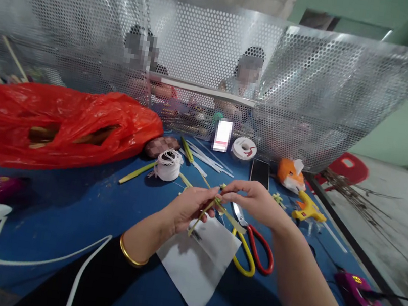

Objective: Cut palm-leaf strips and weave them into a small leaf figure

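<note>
My left hand (196, 204) is closed on a thin green-yellow leaf strip (200, 219), one end of which hangs down over the paper. Fingertips of my right hand (245, 195) pinch the folded part of the same leaf strip, close against the left fingers. Another length of strip slants off to the lower right. Under the hands lies a white sheet of paper (202, 270). Scissors with one red and one yellow handle (257, 248) rest beside the paper, their blades partly hidden by my right hand. The exact fold between my fingers is too small to make out.
A red plastic bag (78, 119) fills the left. Behind my hands are a white cord roll (169, 165), a ribbon spool (244, 149) and a phone (260, 174). A yellow glue gun (308, 208) and purple power strips lie at the sides. A perforated metal screen (213, 37) stands behind.
</note>
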`<state>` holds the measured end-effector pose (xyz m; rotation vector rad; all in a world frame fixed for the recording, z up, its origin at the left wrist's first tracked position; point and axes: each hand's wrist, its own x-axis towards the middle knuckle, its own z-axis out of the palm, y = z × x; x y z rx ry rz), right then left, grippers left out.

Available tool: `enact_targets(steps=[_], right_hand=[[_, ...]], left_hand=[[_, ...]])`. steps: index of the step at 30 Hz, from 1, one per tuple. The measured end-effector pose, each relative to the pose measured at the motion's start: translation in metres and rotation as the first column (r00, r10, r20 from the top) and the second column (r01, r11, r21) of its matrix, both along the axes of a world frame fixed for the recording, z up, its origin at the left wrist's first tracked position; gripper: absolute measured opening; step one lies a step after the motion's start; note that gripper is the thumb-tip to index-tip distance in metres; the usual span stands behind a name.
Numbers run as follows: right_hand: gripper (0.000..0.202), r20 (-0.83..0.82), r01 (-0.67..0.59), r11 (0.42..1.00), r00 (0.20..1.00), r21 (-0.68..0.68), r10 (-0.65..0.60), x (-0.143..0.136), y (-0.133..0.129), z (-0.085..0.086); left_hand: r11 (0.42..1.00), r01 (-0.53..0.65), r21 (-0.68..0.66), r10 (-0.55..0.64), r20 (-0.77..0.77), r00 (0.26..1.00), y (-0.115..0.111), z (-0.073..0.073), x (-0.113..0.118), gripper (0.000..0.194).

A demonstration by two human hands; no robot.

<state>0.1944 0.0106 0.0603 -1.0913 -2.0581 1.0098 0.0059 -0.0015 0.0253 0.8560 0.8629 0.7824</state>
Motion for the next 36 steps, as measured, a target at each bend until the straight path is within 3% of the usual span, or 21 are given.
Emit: enact_targets(steps=[4,11,16,18,21,23,24,25,27,28,29,32,36], right_hand=[[0.014,-0.023,0.062,0.998,0.998,0.028,-0.062,-0.005,0.001,-0.003],[0.014,-0.030,0.136,0.958,0.991,0.251,-0.132,-0.013,0.001,-0.007],[0.015,0.005,0.183,0.926,0.981,0.331,-0.196,-0.021,0.002,-0.015],[0.012,0.012,0.232,0.870,0.965,0.435,-0.263,-0.024,0.001,-0.015],[0.011,-0.094,0.390,0.668,0.896,0.634,-0.435,-0.025,-0.004,-0.010],[0.017,-0.167,0.505,0.566,0.824,0.652,-0.542,-0.026,-0.009,-0.007],[0.021,-0.149,0.524,0.585,0.809,0.618,-0.568,-0.027,-0.011,-0.007],[0.025,-0.089,0.509,0.656,0.822,0.558,-0.562,-0.029,-0.013,-0.008],[0.029,0.074,0.383,0.851,0.897,0.359,-0.435,-0.036,-0.015,-0.015],[0.030,0.116,0.306,0.919,0.932,0.249,-0.342,-0.041,-0.016,-0.019],[0.032,0.110,0.259,0.949,0.953,0.181,-0.281,-0.046,-0.016,-0.024],[0.033,0.007,0.251,0.961,0.967,0.113,-0.254,-0.060,-0.018,-0.035],[0.036,0.026,0.268,0.920,0.958,0.284,-0.287,-0.066,-0.023,-0.037]], left_hand=[[1.000,0.011,0.015,-0.011,-0.038,0.999,-0.001,0.000,0.000,0.038],[0.998,0.026,0.050,-0.021,-0.103,0.994,0.000,0.003,-0.004,0.026],[0.999,0.041,0.032,-0.038,-0.072,0.997,0.001,0.001,-0.004,0.023],[0.999,-0.031,-0.011,0.031,-0.008,0.999,0.002,0.001,-0.004,0.020],[0.984,-0.173,-0.045,0.176,0.068,0.982,0.006,0.002,-0.004,0.019],[0.970,-0.245,-0.010,0.244,0.097,0.965,0.009,0.003,-0.005,0.022],[0.961,-0.275,0.012,0.272,0.116,0.955,0.010,0.003,-0.006,0.024],[0.953,-0.301,0.032,0.294,0.140,0.945,0.011,0.003,-0.007,0.026],[0.939,-0.338,0.056,0.323,0.188,0.928,0.012,0.004,-0.008,0.028],[0.934,-0.352,0.055,0.335,0.205,0.920,0.013,0.004,-0.008,0.028],[0.929,-0.366,0.047,0.348,0.217,0.912,0.013,0.004,-0.008,0.029],[0.919,-0.393,0.022,0.377,0.236,0.896,0.012,0.004,-0.007,0.029],[0.905,-0.423,-0.033,0.415,0.278,0.866,0.011,0.005,-0.005,0.022]])
